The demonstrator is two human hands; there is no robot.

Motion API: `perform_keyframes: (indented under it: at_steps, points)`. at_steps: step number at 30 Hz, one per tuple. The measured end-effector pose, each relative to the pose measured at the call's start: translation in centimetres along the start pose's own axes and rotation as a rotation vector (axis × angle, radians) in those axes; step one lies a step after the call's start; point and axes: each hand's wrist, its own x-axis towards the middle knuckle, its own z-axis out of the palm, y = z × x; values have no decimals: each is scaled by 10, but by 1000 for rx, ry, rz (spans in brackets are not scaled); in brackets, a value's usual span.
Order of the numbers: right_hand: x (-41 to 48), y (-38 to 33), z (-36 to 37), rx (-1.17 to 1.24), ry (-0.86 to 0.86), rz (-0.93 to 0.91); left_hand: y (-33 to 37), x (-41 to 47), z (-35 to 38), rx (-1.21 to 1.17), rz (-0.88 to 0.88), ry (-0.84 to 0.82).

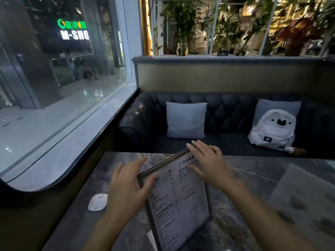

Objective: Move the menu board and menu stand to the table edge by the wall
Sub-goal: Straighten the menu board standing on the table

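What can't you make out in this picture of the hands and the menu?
- Menu board, head view: small print blurred; bottom edge cut off by the frame.
- Menu stand: not identifiable anywhere.
- Left hand and right hand: fingers lie on the board's top corners; a firm grip cannot be told.
- Paper on the table's right: blurred, cropped.

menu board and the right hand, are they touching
Touching. In the head view the right hand lies on the menu board, fingers curled over its top far corner and thumb pressed on the printed face.
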Motion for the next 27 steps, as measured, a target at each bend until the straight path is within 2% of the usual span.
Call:
perform_keyframes:
  at_steps: [6, 13, 21, 27]
  points:
    - [6, 0, 3, -13, 96, 0, -13, -7, 0, -90, 36, 35]
    - [17, -9, -1, 164, 242, 93, -21, -6, 7, -185, -28, 114]
    - [21, -8, -9, 214, 237, 150, -25, 2, 11, -157, -41, 112]
    - [18, -3, -18, 366, 191, 223, -34, 18, 20, -211, -118, 108]
